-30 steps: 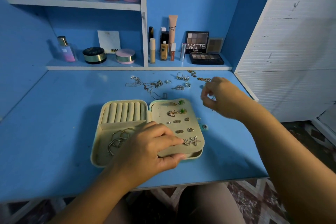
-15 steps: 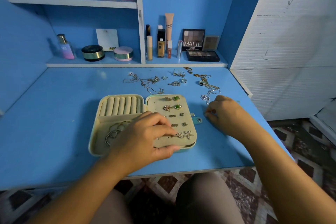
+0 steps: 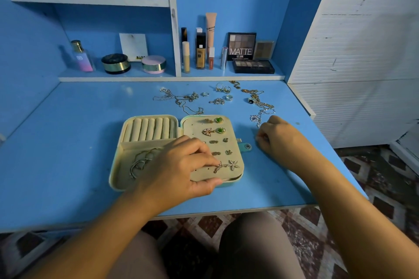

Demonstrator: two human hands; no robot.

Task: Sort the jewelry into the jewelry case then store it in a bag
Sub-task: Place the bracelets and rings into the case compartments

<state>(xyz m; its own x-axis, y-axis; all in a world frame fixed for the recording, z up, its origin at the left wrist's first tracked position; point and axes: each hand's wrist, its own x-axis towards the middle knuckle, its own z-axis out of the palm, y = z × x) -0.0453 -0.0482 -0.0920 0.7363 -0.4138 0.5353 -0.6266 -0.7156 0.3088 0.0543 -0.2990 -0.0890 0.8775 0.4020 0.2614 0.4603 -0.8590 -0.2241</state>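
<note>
The jewelry case is lying open and flat near the front of the blue table, right in front of you. Its left half is holding a row of ring rolls above a tray with bangles in it. Its right half is a perforated panel carrying pairs of earrings, including green stone ones at the top and starfish ones at the bottom.

Your left hand is gripping the near edge of that panel, thumb beneath and curled fingers on top, with a fingertip touching a starfish earring.

Your right hand is resting curled on the table just right of the case's snap tab. Its fingertips are pinching together, but whether they are holding a small piece is too small to tell.

Loose chains and rings are lying scattered behind the case, with a pendant necklace nearest your right hand. Cosmetics are standing on the shelf beyond. No bag is showing.

You are likely in the middle of the sorting step. The next move is probably calling for a fine pinch on one small piece while you are steadying the panel.
</note>
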